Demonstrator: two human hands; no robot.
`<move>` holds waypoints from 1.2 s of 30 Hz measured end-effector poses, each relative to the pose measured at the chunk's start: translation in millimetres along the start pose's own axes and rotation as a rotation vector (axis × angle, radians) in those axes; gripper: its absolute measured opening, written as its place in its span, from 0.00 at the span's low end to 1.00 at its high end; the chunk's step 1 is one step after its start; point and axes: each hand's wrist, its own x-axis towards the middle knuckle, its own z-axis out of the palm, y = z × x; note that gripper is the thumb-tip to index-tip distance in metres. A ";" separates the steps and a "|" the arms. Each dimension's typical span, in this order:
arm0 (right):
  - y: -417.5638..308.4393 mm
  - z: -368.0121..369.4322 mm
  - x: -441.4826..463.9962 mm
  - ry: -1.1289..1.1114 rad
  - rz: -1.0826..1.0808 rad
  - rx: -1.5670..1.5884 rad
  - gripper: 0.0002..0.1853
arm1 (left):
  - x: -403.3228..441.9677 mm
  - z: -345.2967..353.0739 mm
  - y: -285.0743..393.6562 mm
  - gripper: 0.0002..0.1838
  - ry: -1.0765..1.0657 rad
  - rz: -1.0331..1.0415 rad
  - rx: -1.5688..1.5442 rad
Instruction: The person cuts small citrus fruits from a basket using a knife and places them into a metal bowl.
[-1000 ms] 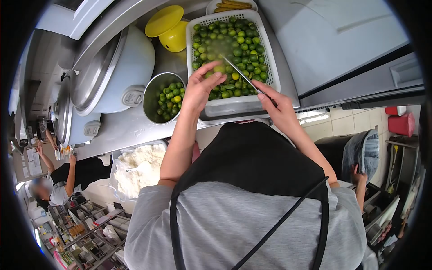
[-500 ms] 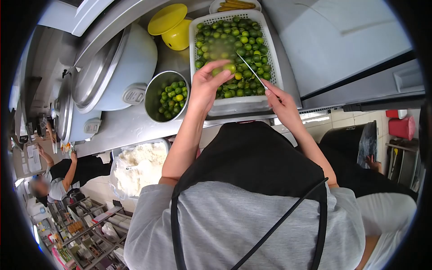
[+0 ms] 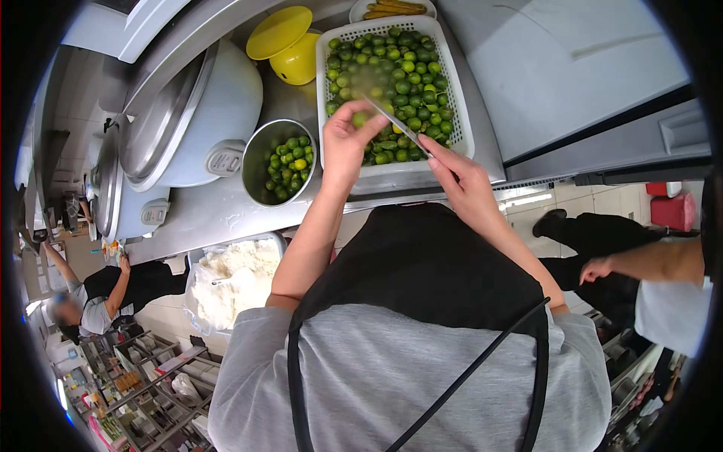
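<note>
A white perforated basket [image 3: 461,128] full of small green citrus fruits [image 3: 410,79] is on the steel counter. Over its near left part, my left hand [image 3: 348,139] pinches a green fruit [image 3: 361,119] between thumb and fingers. My right hand [image 3: 461,177] is closed on the handle of a knife [image 3: 395,122], whose blade points up and left, its tip close to my left fingertips. Whether the blade touches the fruit is unclear. Left of the basket, a steel pot [image 3: 251,175] holds more green fruits and a yellowish one.
Two large cookers [image 3: 237,98] stand at the left, a yellow container [image 3: 292,62] behind the pot. A tub of white food [image 3: 239,282] is below the counter edge. One person [image 3: 102,294] is at far left, another person's arm [image 3: 648,260] at right.
The knife and my right hand have moved left, bringing the blade to my left fingers. At the right, the other person has moved, and the dark bin with its clear liner is no longer visible.
</note>
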 end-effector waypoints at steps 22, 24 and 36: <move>10.3 -16.8 -1.5 -0.045 0.042 0.027 0.17 | -3.2 -84.2 28.6 0.09 0.019 -0.066 1.211; 4.3 -14.2 1.2 -0.057 0.047 0.045 0.16 | 1.9 -62.5 -7.6 0.07 -0.072 -0.038 1.377; 4.0 -21.3 -4.4 0.005 0.100 0.100 0.17 | 10.4 -34.5 -11.1 0.19 -0.166 -0.138 0.453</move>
